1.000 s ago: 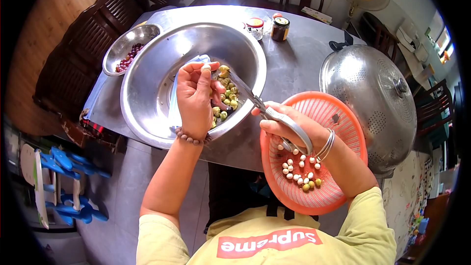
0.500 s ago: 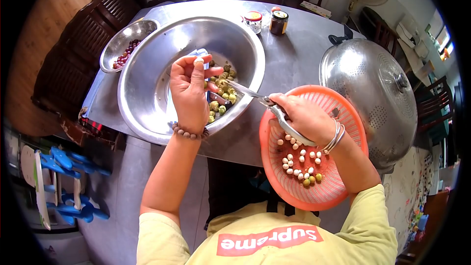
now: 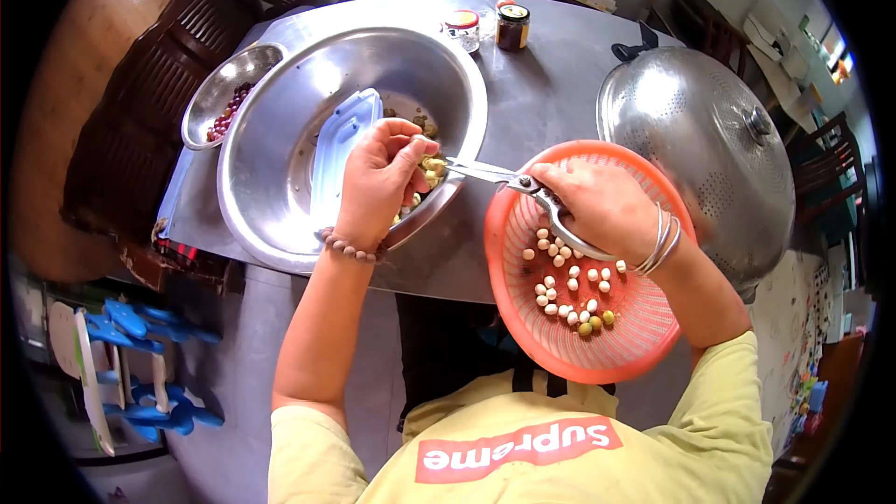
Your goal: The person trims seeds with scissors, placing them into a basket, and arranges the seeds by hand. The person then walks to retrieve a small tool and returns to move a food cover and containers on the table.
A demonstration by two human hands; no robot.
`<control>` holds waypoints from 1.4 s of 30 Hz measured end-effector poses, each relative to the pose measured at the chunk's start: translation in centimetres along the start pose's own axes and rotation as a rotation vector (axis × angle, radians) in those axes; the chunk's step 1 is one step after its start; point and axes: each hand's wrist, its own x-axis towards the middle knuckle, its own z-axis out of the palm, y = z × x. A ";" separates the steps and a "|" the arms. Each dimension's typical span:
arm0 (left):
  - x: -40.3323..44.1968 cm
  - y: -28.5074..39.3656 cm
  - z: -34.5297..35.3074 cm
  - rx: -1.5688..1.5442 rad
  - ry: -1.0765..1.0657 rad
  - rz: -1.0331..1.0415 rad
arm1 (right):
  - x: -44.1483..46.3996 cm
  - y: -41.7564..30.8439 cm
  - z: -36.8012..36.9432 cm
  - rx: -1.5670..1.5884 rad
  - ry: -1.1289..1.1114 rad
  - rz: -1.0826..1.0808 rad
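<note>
My left hand (image 3: 385,173) is over the right side of a wide steel basin (image 3: 271,233), thumb and fingertips pinched together; what lies between them is too small to make out. In my right hand (image 3: 602,210) is a pair of scissors (image 3: 527,185), blades a little apart and pointing left towards the left fingertips. Green-yellow husks or seeds (image 3: 432,168) lie in the basin beside a pale blue plastic tray (image 3: 336,154). Below my right hand, an orange plastic basket (image 3: 509,299) holds several white oval seeds (image 3: 551,295), resembling lotus seeds, and a few green ones (image 3: 595,323).
A smaller steel bowl (image 3: 201,117) with dark red fruit (image 3: 229,112) stands left of the basin. Two jars, one red-lidded (image 3: 462,30) and one dark (image 3: 512,28), stand behind. A large perforated steel lid or colander (image 3: 695,149) occupies the table's right side.
My left hand has moved right and down, its fingers closing into a pinch near the scissor tips. The blue tray shows more. One more white seed appears at the basket's right.
</note>
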 end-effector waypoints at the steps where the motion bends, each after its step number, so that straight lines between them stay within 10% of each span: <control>1: 0.0 0.0 0.0 -0.006 0.005 -0.002 | -0.4 0.1 -0.2 0.020 0.007 -0.002; 15: -0.7 1.0 1.5 0.440 -0.014 0.217 | -4.2 2.9 -2.3 0.213 0.192 0.081; 20: -2.0 1.4 6.9 0.775 -0.508 0.575 | -5.6 4.9 -1.7 0.228 0.277 0.125; 28: -2.9 -0.6 12.0 0.640 -0.550 0.437 | -7.5 5.4 -1.6 0.335 0.145 0.267; 36: -4.6 -2.0 17.4 0.694 -1.250 0.245 | -7.8 5.6 -1.3 0.342 0.323 0.132; 42: -6.3 -5.8 20.2 1.065 -1.494 0.651 | -9.3 5.3 -1.6 0.392 0.286 0.217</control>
